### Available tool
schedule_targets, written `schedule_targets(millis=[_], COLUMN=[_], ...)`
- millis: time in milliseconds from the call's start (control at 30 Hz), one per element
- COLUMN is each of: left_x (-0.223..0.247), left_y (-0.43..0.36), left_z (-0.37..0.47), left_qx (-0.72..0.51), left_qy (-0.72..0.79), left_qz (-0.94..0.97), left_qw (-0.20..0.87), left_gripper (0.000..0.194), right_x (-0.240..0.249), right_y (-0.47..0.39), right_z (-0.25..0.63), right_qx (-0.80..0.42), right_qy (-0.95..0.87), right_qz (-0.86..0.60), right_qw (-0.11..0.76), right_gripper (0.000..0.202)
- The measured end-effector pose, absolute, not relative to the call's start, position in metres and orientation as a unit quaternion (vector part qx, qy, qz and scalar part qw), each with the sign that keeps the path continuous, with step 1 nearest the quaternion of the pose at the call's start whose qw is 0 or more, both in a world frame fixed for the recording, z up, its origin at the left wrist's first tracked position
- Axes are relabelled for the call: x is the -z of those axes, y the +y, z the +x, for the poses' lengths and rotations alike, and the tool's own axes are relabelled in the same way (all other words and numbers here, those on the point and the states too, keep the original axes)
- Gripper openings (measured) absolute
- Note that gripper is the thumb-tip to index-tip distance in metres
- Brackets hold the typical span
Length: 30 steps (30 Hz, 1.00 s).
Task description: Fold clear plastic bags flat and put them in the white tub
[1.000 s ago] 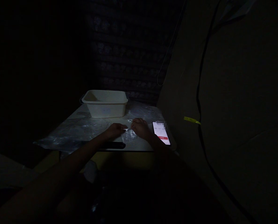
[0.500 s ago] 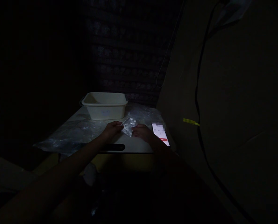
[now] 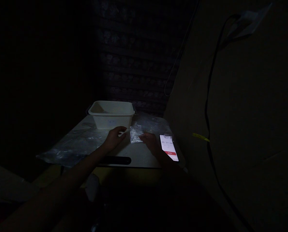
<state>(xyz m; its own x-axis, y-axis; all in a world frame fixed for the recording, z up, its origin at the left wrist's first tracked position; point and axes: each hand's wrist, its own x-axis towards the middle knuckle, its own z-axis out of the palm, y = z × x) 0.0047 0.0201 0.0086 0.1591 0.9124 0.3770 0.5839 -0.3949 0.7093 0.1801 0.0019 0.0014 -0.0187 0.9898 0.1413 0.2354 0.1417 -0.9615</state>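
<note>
A small clear plastic bag is held over the near part of the white tabletop. My right hand pinches its right side between thumb and fingers. At the left, my left hand is curled with a narrow pale strip between thumb and forefinger. The strip reaches toward the bag's left edge; in the dark I cannot tell whether it is part of the bag. Just behind my hands stands a cream plastic tub, its inside mostly in shadow.
A lit phone showing a timer lies right of my right hand. Crumpled clear plastic sheeting covers the table's left side. A dark handle slot lies near the front edge. A black cable with a yellow tag hangs down the right wall.
The bag has gone from crumpled to flatter and squarer between my hands. My left hand has drawn slightly away from it. The whole view has shifted, so everything sits lower.
</note>
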Motion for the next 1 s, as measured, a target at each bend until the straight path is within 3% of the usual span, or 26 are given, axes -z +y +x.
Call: schedule_targets(millis=[67, 133, 233, 367, 600, 800, 1000], left_x=[-0.025, -0.037, -0.038, -0.027, -0.033, -0.037, -0.035], left_y=[0.031, 0.043, 0.055, 0.052, 0.027, 0.017, 0.012], left_z=[-0.008, -0.018, -0.026, -0.028, -0.033, -0.034, -0.031], left_qx=[-0.373, -0.323, -0.243, -0.203, -0.131, -0.101, -0.08], left_qy=[0.512, 0.553, 0.622, 0.624, 0.598, 0.613, 0.625], left_qz=[0.773, 0.763, 0.728, 0.727, 0.77, 0.774, 0.773], left_qw=[0.027, -0.087, -0.154, -0.202, -0.181, -0.121, -0.076], left_gripper=[0.038, 0.047, 0.054, 0.045, 0.031, 0.026, 0.024], right_x=[-0.008, -0.013, -0.018, -0.017, -0.049, -0.103, -0.102], right_y=[0.003, 0.003, 0.0, -0.005, 0.015, 0.061, 0.08], right_z=[0.181, 0.182, 0.183, 0.184, 0.181, 0.15, 0.118], right_qx=[-0.324, -0.273, -0.221, -0.183, -0.088, 0.06, 0.091], right_qy=[-0.632, -0.647, -0.652, -0.677, -0.73, -0.854, -0.886], right_qz=[-0.534, -0.558, -0.597, -0.61, -0.55, -0.484, -0.452], right_qw=[0.458, 0.442, 0.413, 0.368, 0.397, 0.184, 0.044], right_gripper=[0.023, 0.022, 0.017, 0.017, 0.016, 0.016, 0.017])
